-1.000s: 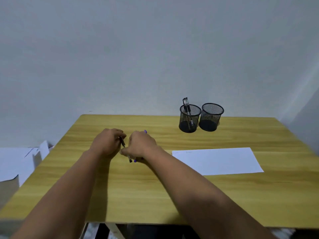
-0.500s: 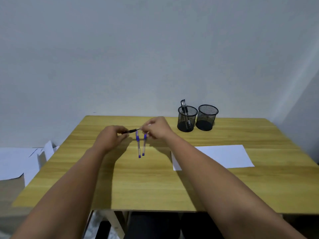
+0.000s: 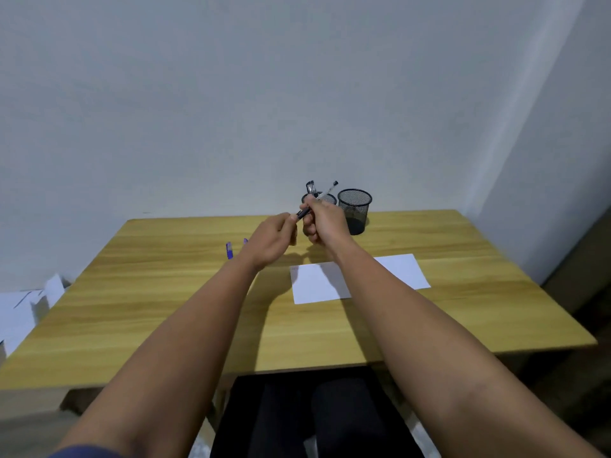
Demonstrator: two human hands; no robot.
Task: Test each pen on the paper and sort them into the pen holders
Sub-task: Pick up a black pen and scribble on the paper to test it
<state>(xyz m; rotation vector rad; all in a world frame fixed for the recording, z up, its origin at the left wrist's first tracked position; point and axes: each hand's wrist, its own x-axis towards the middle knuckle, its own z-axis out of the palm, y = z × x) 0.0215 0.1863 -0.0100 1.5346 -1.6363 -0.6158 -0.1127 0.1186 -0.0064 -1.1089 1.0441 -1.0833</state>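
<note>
Pen (image 3: 318,200) now lifted off the table (image 3: 165,292), both hands (image 3: 325,219) pinching it beyond the paper (image 3: 317,285) — uncapping, probably.

The rectangular wooden table (image 3: 165,309) was honey yellow with darker grain streaks. The flat paper sheet (image 3: 317,284) was white. Both round mesh pen holders (image 3: 355,206) were black. The capped pen (image 3: 229,250) lying on the table was blue.

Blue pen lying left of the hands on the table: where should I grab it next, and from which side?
Pinch the blue pen mid-barrel from above. It lies flat on the table, pointing roughly away from you, left of the left hand, with bare wood either side for fingertips.
</note>
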